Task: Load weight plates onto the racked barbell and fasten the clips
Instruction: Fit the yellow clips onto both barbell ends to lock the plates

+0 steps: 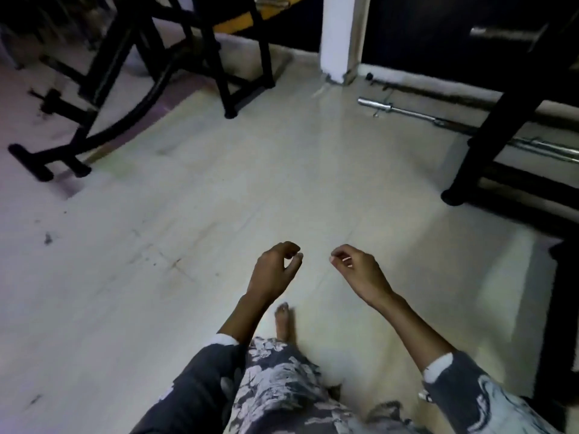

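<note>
The person's left grip point(275, 267) and right grip point(360, 270) hang side by side, a little apart, above the pale floor point(188, 230). Both are released: the fingers curl loosely and grasp nothing, with each thumb close to its forefinger. Dark sleeves point(200, 380) with white cuffs cover the forearms, and the right one carries a pale pattern. Below the left grip a bare foot point(283, 321) stands on the floor, coming out of a flower-patterned trouser leg point(275, 386).

A chrome barbell point(407, 110) lies on the floor to the right, near the wall, and runs behind the leg of a black frame point(501, 114). High at the right edge a blurred grey bar point(501, 32) sits above that frame. It may be the racked one, though the view is too smeared to be sure. At the far left stands another black frame point(125, 98), with a yellow pad point(238, 23) at the top edge. A white pillar point(336, 36) rises between the two frames. Any marking on the equipment is too blurred to read.
</note>
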A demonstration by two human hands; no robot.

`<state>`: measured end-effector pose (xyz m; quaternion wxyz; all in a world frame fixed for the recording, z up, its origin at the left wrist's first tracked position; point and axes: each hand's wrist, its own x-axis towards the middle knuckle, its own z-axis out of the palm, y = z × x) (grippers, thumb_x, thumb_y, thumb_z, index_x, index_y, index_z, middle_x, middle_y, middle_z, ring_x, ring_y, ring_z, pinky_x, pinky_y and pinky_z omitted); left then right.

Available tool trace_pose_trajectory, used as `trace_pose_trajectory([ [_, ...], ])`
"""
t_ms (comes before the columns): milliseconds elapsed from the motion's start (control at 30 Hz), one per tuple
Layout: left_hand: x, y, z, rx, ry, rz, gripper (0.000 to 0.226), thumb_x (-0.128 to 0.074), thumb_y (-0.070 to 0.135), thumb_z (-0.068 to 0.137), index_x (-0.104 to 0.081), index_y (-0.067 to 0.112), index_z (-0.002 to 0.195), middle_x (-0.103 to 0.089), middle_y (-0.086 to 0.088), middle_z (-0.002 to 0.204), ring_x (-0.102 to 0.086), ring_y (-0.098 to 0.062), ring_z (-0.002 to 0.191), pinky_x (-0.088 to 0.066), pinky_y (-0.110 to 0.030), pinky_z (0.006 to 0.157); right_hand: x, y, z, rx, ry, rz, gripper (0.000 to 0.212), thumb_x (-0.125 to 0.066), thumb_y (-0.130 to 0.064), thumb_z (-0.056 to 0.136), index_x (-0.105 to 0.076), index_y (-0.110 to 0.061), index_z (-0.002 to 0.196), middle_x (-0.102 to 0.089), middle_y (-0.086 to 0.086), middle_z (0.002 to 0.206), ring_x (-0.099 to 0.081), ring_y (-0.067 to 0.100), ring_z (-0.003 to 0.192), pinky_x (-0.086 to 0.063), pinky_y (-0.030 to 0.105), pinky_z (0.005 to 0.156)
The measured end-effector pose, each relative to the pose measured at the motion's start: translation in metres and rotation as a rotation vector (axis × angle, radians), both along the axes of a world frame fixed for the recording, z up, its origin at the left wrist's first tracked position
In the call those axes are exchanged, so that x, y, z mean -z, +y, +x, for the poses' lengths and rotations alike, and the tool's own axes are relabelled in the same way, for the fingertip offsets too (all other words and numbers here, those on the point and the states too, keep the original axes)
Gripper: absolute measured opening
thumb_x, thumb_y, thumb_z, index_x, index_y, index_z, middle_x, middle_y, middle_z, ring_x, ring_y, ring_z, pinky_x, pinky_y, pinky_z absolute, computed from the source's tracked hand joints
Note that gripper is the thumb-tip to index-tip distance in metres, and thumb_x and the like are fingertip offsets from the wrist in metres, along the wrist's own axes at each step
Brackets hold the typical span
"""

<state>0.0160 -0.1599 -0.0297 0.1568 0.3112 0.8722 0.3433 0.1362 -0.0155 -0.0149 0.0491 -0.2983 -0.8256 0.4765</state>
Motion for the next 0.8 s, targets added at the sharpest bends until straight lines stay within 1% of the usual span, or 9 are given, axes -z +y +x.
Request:
trace_pose_trajectory([
  [67,-0.002,0.043,-0.054,0.079,0.018,0.025,0.02,-0.055,0.027,0.091,-0.065,0.014,0.103,-0.07,0.001,0.1,-0.063,-0.014,0.09,-0.051,-0.032,0.082,-0.004,0.035,-0.042,0.065,0.017,0.025,0.02,-0.055,-0.025,0.091,-0.062,-0.01,0.102,-0.066,0.004,0.1,-0.061,0.019,0.087,-0.042,0.024,0.076],
  [167,-0.012,0.12,-0.134,0.195,-0.011,0.059,0.019,-0.054,0.027,0.091,-0.065,0.015,0.101,-0.07,0.004,0.099,-0.062,-0.01,0.089,-0.051,-0.029,0.081,-0.016,0.094,-0.105,0.201,0.025,0.019,0.02,-0.055,-0.026,0.091,-0.062,-0.011,0.101,-0.064,0.001,0.097,-0.06,0.018,0.087,-0.043,0.025,0.076],
  [333,-0.03,0.251,-0.239,0.415,-0.014,0.08,0.021,-0.054,0.028,0.092,-0.065,0.015,0.103,-0.07,0.003,0.102,-0.062,-0.01,0.09,-0.05,-0.027,0.081,-0.039,0.184,-0.196,0.389,0.04,0.029,0.017,-0.054,-0.025,0.091,-0.063,-0.012,0.098,-0.066,0.0,0.097,-0.06,0.018,0.092,-0.044,0.025,0.08],
  [500,-0.03,0.391,-0.286,0.658,-0.038,0.074,0.019,-0.055,0.025,0.092,-0.066,0.014,0.102,-0.07,0.002,0.101,-0.063,-0.011,0.09,-0.05,-0.028,0.08,-0.043,0.279,-0.237,0.646,0.095,0.055,0.016,-0.056,-0.024,0.09,-0.064,-0.012,0.098,-0.067,-0.002,0.096,-0.06,0.016,0.089,-0.047,0.026,0.082],
  [633,-0.038,0.514,-0.311,0.825,-0.01,0.108,0.014,-0.057,0.023,0.09,-0.066,0.015,0.099,-0.069,0.005,0.091,-0.061,-0.008,0.084,-0.051,-0.028,0.081,-0.034,0.381,-0.243,0.828,0.158,0.02,0.014,-0.06,-0.021,0.087,-0.066,-0.011,0.094,-0.065,-0.004,0.089,-0.06,0.015,0.085,-0.043,0.019,0.074],
  [733,-0.067,0.603,-0.316,0.885,-0.019,0.19,0.009,-0.059,0.021,0.089,-0.067,0.017,0.093,-0.069,0.008,0.088,-0.061,-0.007,0.08,-0.051,-0.029,0.08,-0.044,0.461,-0.245,0.911,0.19,0.018,0.012,-0.061,-0.018,0.087,-0.066,-0.01,0.093,-0.065,-0.001,0.088,-0.059,0.015,0.084,-0.042,0.015,0.072],
  [800,-0.091,0.665,-0.314,0.948,-0.02,0.239,0.009,-0.06,0.019,0.088,-0.068,0.017,0.093,-0.069,0.007,0.09,-0.063,-0.008,0.081,-0.052,-0.03,0.082,-0.058,0.514,-0.245,0.954,0.221,0.055,0.012,-0.06,-0.015,0.087,-0.067,-0.008,0.095,-0.067,0.004,0.091,-0.062,0.018,0.087,-0.043,0.016,0.072],
])
